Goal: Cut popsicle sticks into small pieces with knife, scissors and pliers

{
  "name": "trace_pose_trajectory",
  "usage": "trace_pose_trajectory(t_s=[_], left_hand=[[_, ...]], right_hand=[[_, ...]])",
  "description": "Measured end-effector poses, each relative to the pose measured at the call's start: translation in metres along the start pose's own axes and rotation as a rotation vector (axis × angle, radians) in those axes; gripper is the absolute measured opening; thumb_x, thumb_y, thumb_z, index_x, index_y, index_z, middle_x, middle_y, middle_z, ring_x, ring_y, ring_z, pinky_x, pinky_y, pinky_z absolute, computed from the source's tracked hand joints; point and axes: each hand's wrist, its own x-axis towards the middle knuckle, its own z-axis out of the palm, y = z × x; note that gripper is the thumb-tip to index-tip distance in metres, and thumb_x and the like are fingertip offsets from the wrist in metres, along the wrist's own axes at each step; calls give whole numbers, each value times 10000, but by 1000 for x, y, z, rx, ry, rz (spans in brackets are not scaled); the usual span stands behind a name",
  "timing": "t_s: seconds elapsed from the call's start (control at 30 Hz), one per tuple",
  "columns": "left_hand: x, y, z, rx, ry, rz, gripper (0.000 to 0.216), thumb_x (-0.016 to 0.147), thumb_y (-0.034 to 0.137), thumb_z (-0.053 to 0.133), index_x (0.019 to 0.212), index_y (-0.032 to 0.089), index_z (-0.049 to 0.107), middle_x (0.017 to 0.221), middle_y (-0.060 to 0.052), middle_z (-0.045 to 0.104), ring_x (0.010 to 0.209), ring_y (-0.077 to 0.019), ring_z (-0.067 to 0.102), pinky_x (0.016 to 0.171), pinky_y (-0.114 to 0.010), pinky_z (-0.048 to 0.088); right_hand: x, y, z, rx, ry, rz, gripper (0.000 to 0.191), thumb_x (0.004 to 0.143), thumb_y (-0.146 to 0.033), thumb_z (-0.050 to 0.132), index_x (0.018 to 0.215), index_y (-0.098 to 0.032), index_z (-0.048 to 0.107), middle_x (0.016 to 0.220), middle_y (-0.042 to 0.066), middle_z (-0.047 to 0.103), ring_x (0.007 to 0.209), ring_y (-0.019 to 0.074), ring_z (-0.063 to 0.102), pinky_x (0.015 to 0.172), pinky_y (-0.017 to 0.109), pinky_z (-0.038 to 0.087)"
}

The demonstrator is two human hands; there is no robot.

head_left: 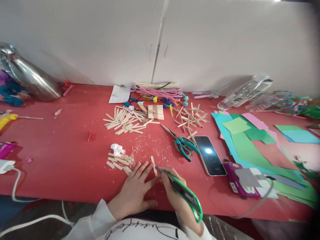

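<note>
My left hand (136, 191) lies flat on the red table (62, 156), fingers stretched out, fingertips pressing on a wooden craft stick (153, 165). My right hand (176, 191) is closed round a green utility knife (185, 195), whose blade tip touches the same stick. Short cut stick pieces (118, 162) and wood shavings lie just left of my hands, next to a crumpled white scrap (117, 149).
A heap of craft sticks (126, 120), a small stick block (155, 112), pipe cleaners (158, 91), teal scissors (183, 143), a phone (210, 155), coloured paper sheets (250, 140), a plastic bottle (243, 92), a purple glue gun (240, 181) and a steel jug (27, 78) lie about.
</note>
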Motion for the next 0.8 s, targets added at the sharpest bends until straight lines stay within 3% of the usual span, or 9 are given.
trace_pose_trajectory(t_s=[0.33, 0.8], left_hand=[[0, -3, 1, -5, -32, 8, 872, 678, 515, 738, 1419, 285, 341, 1519, -151, 214, 1370, -377, 214, 1076, -561, 241], [2, -4, 2, -31, -60, 7, 872, 655, 508, 753, 1406, 297, 362, 1519, -148, 216, 1370, -378, 212, 1069, -560, 248]], right_hand=[[5, 5, -6, -98, -121, -252, 178, 844, -186, 498, 913, -230, 657, 773, 32, 728, 655, 168, 690, 639, 249, 548], [6, 7, -4, -76, -127, -223, 166, 868, -223, 476, 888, -227, 640, 767, 37, 704, 655, 165, 663, 635, 259, 524]])
